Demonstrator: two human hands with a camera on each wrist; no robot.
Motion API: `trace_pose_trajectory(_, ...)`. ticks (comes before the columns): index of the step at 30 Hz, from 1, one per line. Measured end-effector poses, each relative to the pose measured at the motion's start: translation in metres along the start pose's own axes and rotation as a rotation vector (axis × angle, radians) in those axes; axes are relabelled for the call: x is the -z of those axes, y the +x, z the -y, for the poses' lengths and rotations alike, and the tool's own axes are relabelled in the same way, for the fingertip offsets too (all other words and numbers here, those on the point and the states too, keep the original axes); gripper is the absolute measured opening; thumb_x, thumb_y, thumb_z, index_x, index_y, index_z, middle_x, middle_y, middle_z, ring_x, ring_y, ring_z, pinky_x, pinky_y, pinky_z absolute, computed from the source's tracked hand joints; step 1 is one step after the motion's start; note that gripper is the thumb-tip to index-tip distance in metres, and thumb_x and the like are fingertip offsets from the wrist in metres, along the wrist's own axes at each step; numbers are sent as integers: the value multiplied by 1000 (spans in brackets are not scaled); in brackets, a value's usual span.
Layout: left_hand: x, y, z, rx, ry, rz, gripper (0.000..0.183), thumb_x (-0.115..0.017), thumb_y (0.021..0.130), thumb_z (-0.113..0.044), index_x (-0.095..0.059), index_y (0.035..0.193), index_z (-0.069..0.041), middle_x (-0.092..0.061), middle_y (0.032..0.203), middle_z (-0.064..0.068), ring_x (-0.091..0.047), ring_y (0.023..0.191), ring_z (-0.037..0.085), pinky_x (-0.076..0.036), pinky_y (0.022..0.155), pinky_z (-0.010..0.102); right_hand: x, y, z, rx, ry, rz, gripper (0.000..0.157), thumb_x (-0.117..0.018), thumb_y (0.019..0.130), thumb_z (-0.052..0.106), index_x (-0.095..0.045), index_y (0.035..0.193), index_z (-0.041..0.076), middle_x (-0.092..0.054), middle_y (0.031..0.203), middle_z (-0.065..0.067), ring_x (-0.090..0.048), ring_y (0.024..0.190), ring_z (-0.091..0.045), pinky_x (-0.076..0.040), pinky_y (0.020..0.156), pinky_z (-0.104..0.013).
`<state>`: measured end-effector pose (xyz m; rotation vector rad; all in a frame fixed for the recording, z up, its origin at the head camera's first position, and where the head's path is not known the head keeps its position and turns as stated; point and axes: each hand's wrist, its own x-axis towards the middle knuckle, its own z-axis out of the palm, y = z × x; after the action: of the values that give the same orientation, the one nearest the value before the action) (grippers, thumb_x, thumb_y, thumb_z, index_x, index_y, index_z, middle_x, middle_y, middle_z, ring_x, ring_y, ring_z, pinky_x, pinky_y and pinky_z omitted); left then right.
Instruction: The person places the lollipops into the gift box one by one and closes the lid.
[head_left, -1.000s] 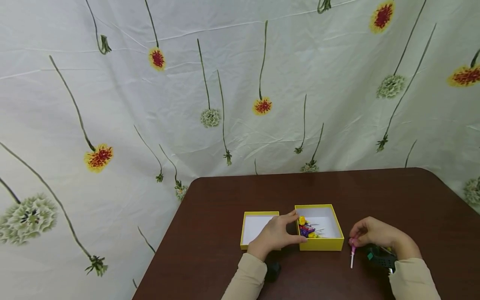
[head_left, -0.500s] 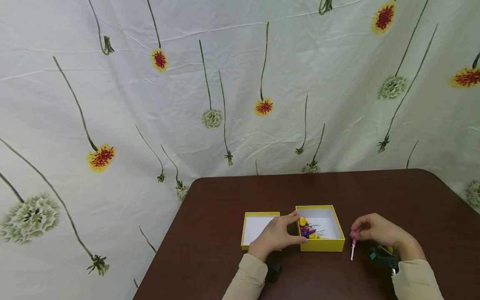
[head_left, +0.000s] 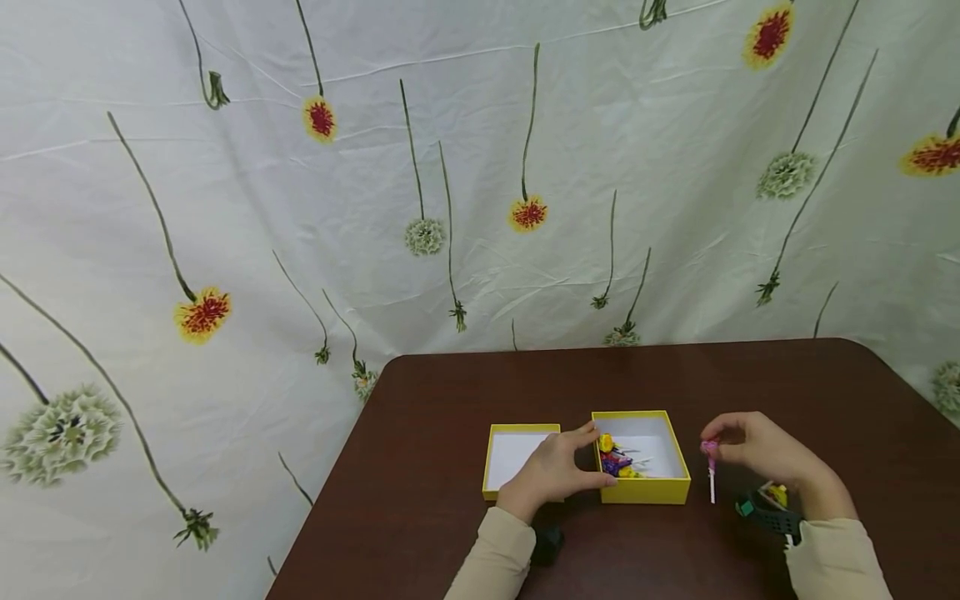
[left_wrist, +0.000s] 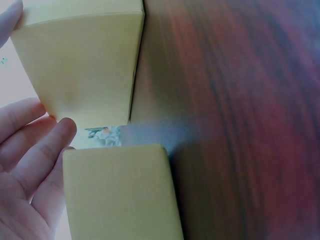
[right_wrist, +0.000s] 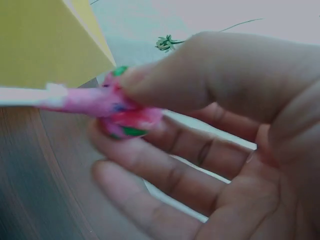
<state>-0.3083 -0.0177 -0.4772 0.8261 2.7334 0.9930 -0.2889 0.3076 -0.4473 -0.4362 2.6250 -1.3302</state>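
Observation:
My left hand [head_left: 551, 468] grips the left side of a yellow open box [head_left: 645, 491], thumb at the near corner and fingers at the far one. Inside lie several wrapped lollipops [head_left: 617, 463], heads to the left. In the left wrist view the fingertips touch the box wall [left_wrist: 85, 65]. To the right of the box, my right hand [head_left: 768, 454] pinches a pink lollipop [head_left: 710, 450] by its wrapped head, between thumb and fingers. Its white stick points down. The right wrist view shows pink and green on its wrapper [right_wrist: 85, 101].
A shallow yellow box lid [head_left: 517, 457], white inside, lies left of the box. Beside the right wrist sits a dark wrist device [head_left: 771, 515]; a yellow object [head_left: 780, 495] shows partly behind it. The brown table [head_left: 480, 383] ends at a flower-print cloth [head_left: 465, 167].
My right hand has risen and moved slightly away from me with the pink lollipop, whose stick now hangs straighter. The left hand stays on the box.

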Motion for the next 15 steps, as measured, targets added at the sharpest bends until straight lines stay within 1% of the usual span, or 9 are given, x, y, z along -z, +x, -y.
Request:
trace_pose_trajectory(2,0,0,0,1,-5,1,77,-79,84,-48,-50,149,-15,-41,159,0,-45,143,24,-45,112,41,-1,0,2,-3,-16,-38,25,-69,95,14,-67,110,-6,-71,100,-14,-65,83,-17,-56,75,-28)
trace_pose_trajectory(7,-1,0,1,-1,-8,0,77,-79,84,-48,-50,149,-16,-42,158,0,-44,143,23,-42,114,43,-1,-1,7,-2,-39,-122,34,-69,96,21,-68,119,-4,-71,110,-17,-67,92,-22,-60,83,-45)
trace_pose_trajectory(8,0,0,1,-2,-6,-1,77,-79,84,-48,-50,149,-16,-42,158,0,-44,143,23,-42,114,43,-1,-1,8,5,-42,-133,34,-68,96,21,-68,120,-4,-71,112,-18,-67,94,-23,-60,84,-46)
trace_pose_trajectory(9,0,1,1,-2,-4,0,77,-78,84,-48,-50,149,-16,-42,158,0,-44,143,24,-43,114,43,-1,-1,9,10,-49,-148,34,-68,96,21,-68,121,-2,-71,113,-18,-67,94,-22,-60,84,-44)
trace_pose_trajectory(11,0,1,1,-1,-2,1,78,-78,84,-49,-50,149,-16,-41,158,0,-43,144,24,-43,113,42,-1,0,11,26,-49,-169,33,-68,96,21,-69,121,-1,-71,115,-18,-67,93,-18,-61,81,-36)
trace_pose_trajectory(14,0,1,1,-1,-1,3,77,-78,85,-49,-50,149,-17,-41,158,-1,-43,144,24,-43,113,42,-2,2,15,72,-31,-190,31,-67,97,18,-68,121,-1,-71,113,-19,-66,87,-11,-58,76,-23)
trace_pose_trajectory(15,1,1,1,0,-2,4,77,-78,85,-49,-50,149,-17,-41,158,-1,-42,145,24,-42,114,43,-3,2,17,85,-16,-197,30,-67,97,17,-68,121,-1,-71,112,-19,-66,86,-9,-58,75,-22)
